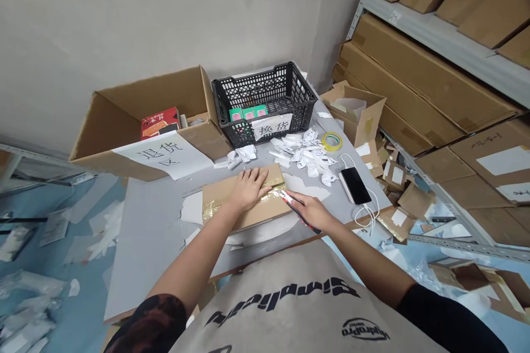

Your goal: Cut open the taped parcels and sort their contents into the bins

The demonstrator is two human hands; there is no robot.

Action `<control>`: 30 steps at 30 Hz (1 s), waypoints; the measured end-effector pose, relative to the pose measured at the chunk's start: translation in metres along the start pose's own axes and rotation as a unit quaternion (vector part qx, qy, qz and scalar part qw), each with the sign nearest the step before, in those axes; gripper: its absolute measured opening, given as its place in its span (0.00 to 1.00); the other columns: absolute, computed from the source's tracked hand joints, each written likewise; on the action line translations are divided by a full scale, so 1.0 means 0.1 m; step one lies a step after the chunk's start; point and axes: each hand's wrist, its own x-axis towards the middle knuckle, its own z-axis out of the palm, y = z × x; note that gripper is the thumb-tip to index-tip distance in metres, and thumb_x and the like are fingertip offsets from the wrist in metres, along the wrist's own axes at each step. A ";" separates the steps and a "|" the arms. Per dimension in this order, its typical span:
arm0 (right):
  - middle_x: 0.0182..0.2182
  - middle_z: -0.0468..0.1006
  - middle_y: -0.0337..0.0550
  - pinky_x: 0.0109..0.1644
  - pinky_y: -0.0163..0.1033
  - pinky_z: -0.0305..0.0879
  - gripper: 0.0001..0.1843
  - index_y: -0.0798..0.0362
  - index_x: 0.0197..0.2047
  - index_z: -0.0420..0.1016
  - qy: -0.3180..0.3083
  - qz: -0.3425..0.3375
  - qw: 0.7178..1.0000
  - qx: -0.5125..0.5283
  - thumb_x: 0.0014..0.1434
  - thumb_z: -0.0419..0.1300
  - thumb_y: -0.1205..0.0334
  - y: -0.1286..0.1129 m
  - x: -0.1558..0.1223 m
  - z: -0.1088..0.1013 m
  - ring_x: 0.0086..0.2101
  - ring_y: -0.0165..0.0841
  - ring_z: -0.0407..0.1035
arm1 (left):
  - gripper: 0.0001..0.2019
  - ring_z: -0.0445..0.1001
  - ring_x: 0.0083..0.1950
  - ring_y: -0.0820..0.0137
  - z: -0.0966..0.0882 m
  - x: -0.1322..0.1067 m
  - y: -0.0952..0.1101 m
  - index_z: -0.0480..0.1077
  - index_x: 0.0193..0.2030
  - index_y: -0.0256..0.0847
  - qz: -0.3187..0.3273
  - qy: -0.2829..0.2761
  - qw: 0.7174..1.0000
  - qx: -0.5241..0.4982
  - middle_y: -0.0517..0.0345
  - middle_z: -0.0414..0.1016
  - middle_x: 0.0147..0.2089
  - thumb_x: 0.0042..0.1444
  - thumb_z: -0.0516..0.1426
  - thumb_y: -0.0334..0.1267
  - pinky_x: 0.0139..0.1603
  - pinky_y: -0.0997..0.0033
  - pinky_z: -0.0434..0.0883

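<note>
A flat cardboard parcel (244,204) lies on the grey table (144,237), with shiny gold tape (215,210) across its left end and along its right edge. My left hand (248,189) rests flat on top of the parcel, fingers spread and holding nothing. My right hand (309,211) grips a red-and-black box cutter (301,216). The cutter's front end touches the taped right corner of the parcel. Any blade is too small to make out.
Paper scraps (302,154) lie behind the parcel, beside a yellow tape roll (332,141) and a phone on a power bank (355,185). A black crate (265,105) and open carton (144,116) stand behind. Cartons fill the right-hand shelves (430,27); litter covers the floor.
</note>
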 end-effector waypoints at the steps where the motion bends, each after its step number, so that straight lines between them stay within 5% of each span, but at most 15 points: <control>1: 0.19 0.76 0.35 0.20 0.37 0.62 0.28 0.39 0.63 0.70 0.007 0.004 1.000 0.005 0.61 0.56 0.42 0.03 -0.03 -0.04 0.13 0.31 0.65 | 0.31 0.63 0.62 0.50 -0.03 0.02 -0.03 0.58 0.69 0.44 0.004 -0.014 1.000 -0.008 0.41 0.62 0.66 0.66 0.43 0.58 0.63 0.48 0.58; 6: 0.19 0.74 0.34 0.19 0.36 0.62 0.31 0.39 0.65 0.66 0.028 0.025 0.998 0.042 0.61 0.57 0.41 0.18 -0.03 -0.23 0.14 0.31 0.65 | 0.32 0.62 0.63 0.50 -0.08 0.05 -0.07 0.58 0.69 0.43 0.007 -0.037 0.999 -0.026 0.41 0.62 0.66 0.65 0.45 0.59 0.64 0.45 0.57; 12: 0.22 0.73 0.34 0.22 0.37 0.66 0.33 0.39 0.68 0.61 0.043 0.012 0.998 0.046 0.62 0.56 0.44 0.22 0.07 -0.08 0.17 0.30 0.67 | 0.34 0.53 0.70 0.45 0.06 -0.04 0.00 0.57 0.70 0.44 -0.021 -0.002 1.000 -0.015 0.42 0.58 0.69 0.63 0.47 0.60 0.69 0.41 0.49; 21: 0.23 0.74 0.34 0.26 0.33 0.66 0.28 0.38 0.69 0.60 0.048 0.019 0.993 -0.109 0.67 0.52 0.52 -0.02 0.11 -0.16 0.18 0.27 0.68 | 0.30 0.61 0.67 0.49 0.01 0.00 -0.01 0.60 0.68 0.43 -0.018 -0.011 1.000 0.009 0.42 0.62 0.68 0.66 0.45 0.57 0.68 0.47 0.56; 30: 0.17 0.71 0.32 0.28 0.34 0.65 0.28 0.41 0.68 0.62 0.019 0.000 0.985 -0.171 0.66 0.53 0.49 -0.12 0.12 -0.28 0.18 0.29 0.68 | 0.26 0.54 0.70 0.47 0.03 -0.08 0.16 0.61 0.67 0.45 -0.048 0.023 0.999 0.002 0.45 0.58 0.70 0.65 0.49 0.53 0.69 0.43 0.53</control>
